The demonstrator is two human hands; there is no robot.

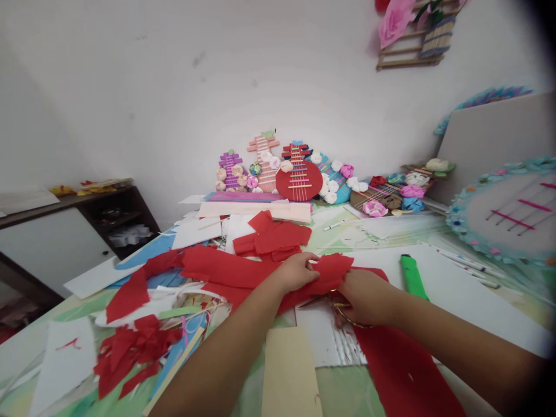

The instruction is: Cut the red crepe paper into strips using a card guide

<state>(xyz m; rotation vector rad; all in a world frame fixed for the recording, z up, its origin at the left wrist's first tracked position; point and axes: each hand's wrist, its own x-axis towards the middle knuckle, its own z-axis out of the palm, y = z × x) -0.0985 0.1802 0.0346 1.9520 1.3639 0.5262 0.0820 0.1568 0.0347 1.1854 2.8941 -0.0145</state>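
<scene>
A long strip of red crepe paper (pixel 243 269) runs across the table under both my hands. My left hand (pixel 299 272) is closed on this strip near its right end, fingertips curled over the edge. My right hand (pixel 362 298) holds gold-handled scissors (pixel 343 310) just right of it, and its fingers also touch the red paper. The scissor blades point left below the strip, partly hidden by paper. Another length of red crepe paper (pixel 412 370) hangs toward the front right. Beneath the scissors lies a white corrugated sheet (pixel 321 333).
Red scraps (pixel 134 350) lie at front left, beside a beige card (pixel 289 370) at front centre. A folded red piece (pixel 278 234) sits farther back. A green object (pixel 412 277) rests on the right. Decorated paper lutes, including a red one (pixel 299 179), lean on the wall.
</scene>
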